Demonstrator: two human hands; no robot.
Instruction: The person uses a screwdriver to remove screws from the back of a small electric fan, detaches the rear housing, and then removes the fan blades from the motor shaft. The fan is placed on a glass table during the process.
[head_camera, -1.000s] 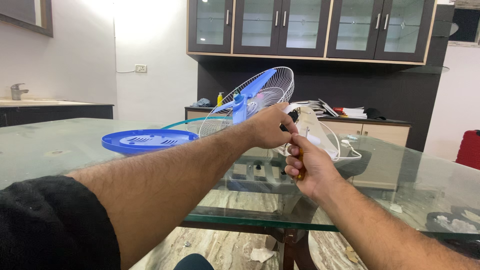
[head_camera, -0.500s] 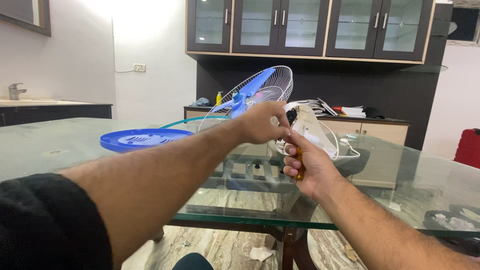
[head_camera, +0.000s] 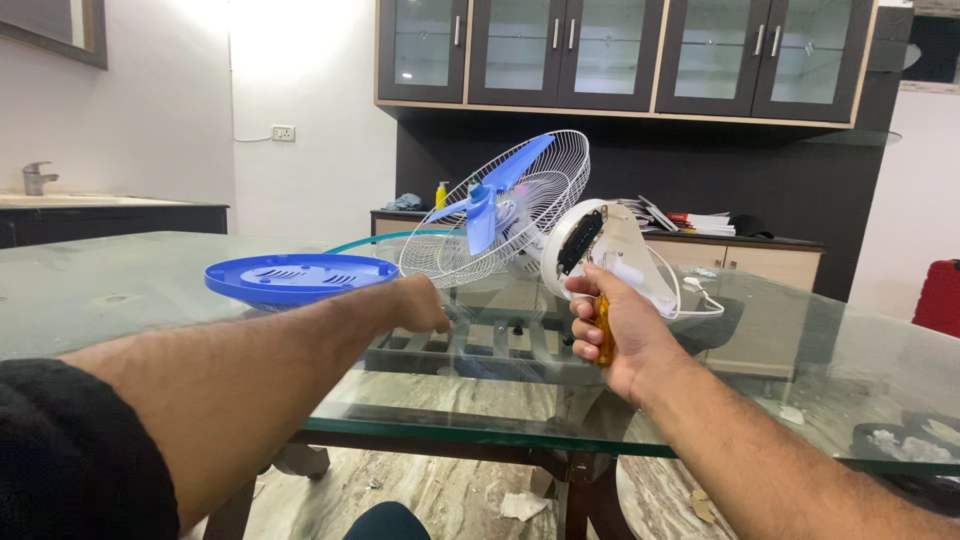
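left hand (head_camera: 420, 305) has dropped from the white fan motor housing (head_camera: 600, 250) to the glass worktop (head_camera: 150, 290), grip curled, holding nothing | right hand (head_camera: 610, 330) keeps clasping orange-handled screwdriver (head_camera: 604, 335) | housing now unsupported beside the white wire fan guard with blue blades (head_camera: 505, 210)

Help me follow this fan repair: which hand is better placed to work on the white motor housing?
Probably the right hand: it grips an orange-handled screwdriver against the white motor housing. The left hand rests lower, near the wire grille.

screwdriver (head_camera: 604, 338) mostly hidden in fist, left fingertips hidden
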